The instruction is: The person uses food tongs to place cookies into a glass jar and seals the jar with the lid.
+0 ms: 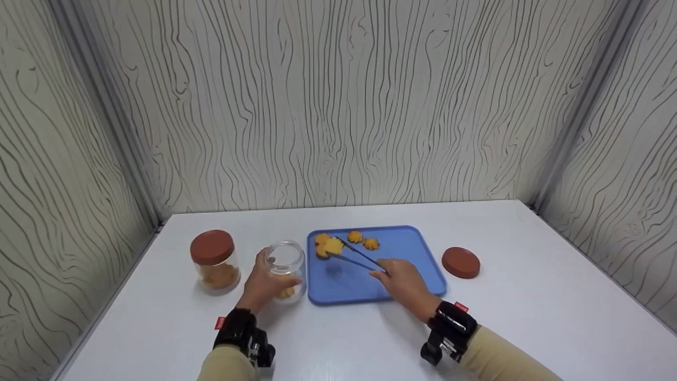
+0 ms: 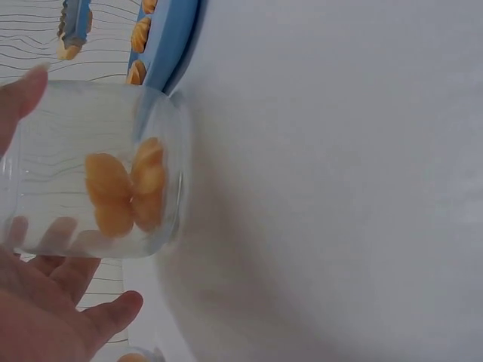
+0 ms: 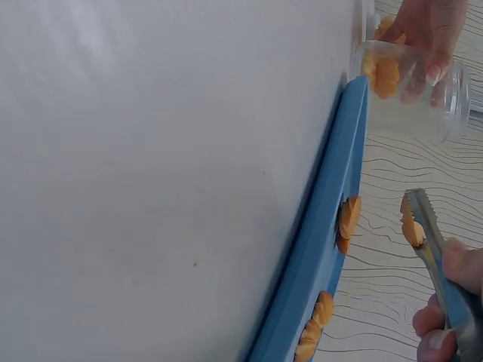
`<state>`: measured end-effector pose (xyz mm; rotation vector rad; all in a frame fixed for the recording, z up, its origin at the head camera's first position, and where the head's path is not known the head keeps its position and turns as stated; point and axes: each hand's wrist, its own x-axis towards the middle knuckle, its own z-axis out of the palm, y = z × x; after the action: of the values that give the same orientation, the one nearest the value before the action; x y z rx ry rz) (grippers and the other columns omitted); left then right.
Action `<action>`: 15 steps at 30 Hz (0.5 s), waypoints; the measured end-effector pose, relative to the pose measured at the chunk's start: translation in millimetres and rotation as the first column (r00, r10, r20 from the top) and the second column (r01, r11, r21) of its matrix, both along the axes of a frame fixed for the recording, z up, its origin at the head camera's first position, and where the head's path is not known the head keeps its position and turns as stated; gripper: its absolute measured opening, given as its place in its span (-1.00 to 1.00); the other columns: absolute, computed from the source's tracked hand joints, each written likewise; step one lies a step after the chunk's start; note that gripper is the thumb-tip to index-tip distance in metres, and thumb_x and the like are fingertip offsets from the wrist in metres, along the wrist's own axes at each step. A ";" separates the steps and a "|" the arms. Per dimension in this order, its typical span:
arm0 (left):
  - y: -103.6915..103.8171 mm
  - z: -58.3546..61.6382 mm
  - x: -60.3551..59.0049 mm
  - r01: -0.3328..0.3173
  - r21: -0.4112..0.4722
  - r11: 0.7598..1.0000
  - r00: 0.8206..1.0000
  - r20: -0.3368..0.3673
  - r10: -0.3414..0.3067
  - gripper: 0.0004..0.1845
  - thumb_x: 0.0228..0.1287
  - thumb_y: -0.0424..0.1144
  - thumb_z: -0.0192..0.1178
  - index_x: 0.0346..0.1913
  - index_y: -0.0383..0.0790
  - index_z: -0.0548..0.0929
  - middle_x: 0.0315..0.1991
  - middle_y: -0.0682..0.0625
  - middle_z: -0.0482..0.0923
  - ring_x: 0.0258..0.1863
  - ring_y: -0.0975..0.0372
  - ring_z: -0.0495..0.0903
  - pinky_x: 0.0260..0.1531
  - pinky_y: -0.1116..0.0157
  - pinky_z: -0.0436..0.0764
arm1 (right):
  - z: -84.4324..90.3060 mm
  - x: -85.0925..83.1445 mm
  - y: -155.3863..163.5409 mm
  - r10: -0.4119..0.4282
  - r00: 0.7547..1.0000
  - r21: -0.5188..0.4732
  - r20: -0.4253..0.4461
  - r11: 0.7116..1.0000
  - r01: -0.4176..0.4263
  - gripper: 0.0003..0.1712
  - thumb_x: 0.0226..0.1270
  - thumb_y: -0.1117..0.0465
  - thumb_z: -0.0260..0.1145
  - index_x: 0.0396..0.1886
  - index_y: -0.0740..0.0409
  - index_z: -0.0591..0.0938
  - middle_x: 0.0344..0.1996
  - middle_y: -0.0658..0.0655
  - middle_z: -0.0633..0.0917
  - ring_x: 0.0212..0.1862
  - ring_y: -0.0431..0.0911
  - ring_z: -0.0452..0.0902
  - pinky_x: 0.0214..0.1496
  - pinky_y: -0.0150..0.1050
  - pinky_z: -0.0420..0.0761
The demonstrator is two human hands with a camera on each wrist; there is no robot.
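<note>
My left hand grips an open clear glass jar standing on the white table just left of a blue tray; a couple of orange cookies lie in the jar bottom. My right hand holds dark tongs that pinch a yellow-orange cookie above the tray's left part. In the right wrist view the tongs clamp the cookie short of the jar. Several more cookies lie on the tray's far side.
A second jar with a brown lid, holding cookies, stands to the left. A loose brown lid lies right of the tray. Wood-grain walls close in the table on three sides.
</note>
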<state>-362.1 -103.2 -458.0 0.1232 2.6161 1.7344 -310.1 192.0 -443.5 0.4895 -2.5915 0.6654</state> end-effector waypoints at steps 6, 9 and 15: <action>-0.4 1.8 2.0 -0.003 0.004 1.000 1.000 -0.002 0.003 0.15 -0.15 -0.23 0.57 0.44 -0.39 0.02 0.31 -0.43 0.27 0.27 -0.19 0.32 0.28 -0.08 0.27 | 6.3 3.5 0.6 0.000 1.000 -0.004 -0.009 1.000 0.000 -0.70 0.29 0.22 0.34 -0.18 0.43 0.67 -0.31 0.29 0.72 -0.22 0.16 0.66 -0.19 0.05 0.62; 0.2 3.1 3.6 0.000 0.010 1.000 1.000 -0.029 0.001 0.13 -0.16 -0.26 0.57 0.42 -0.44 0.04 0.28 -0.45 0.29 0.24 -0.19 0.34 0.26 -0.06 0.29 | 9.7 5.2 0.3 0.005 1.000 -0.031 -0.008 0.999 -0.005 -0.67 0.30 0.23 0.33 -0.11 0.45 0.67 -0.25 0.31 0.72 -0.14 0.18 0.65 -0.12 0.05 0.62; 0.8 4.6 4.5 -0.002 -0.001 1.000 0.999 -0.038 0.002 0.13 -0.18 -0.27 0.57 0.41 -0.45 0.04 0.27 -0.45 0.30 0.24 -0.17 0.35 0.27 -0.05 0.30 | 17.8 10.2 -3.2 0.024 1.000 -0.066 -0.009 0.997 -0.025 -0.65 0.33 0.24 0.30 -0.04 0.46 0.64 -0.19 0.33 0.70 -0.07 0.18 0.63 -0.06 0.05 0.60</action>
<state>-357.6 -102.5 -453.4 0.1553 2.6449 1.7485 -299.9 188.8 -425.7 0.5026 -2.5502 0.7537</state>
